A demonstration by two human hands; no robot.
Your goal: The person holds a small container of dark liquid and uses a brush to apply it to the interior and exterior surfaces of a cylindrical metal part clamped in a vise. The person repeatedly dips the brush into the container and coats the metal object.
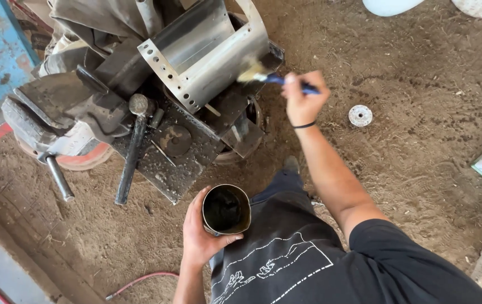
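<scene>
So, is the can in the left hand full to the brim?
No, the left hand holds a metal can whose dark inner wall shows well below the rim, so it is not brim-full.

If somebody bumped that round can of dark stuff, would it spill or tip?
Probably it would slosh: the can is open on top and holds dark liquid. The left hand grips it from the side only, so a knock might tilt it. Its smooth metal wall could be slippery if wet.

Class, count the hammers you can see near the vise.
1: the hammer lies on the plate beside the vise, head up near the metal part. Others may be hidden.
</scene>
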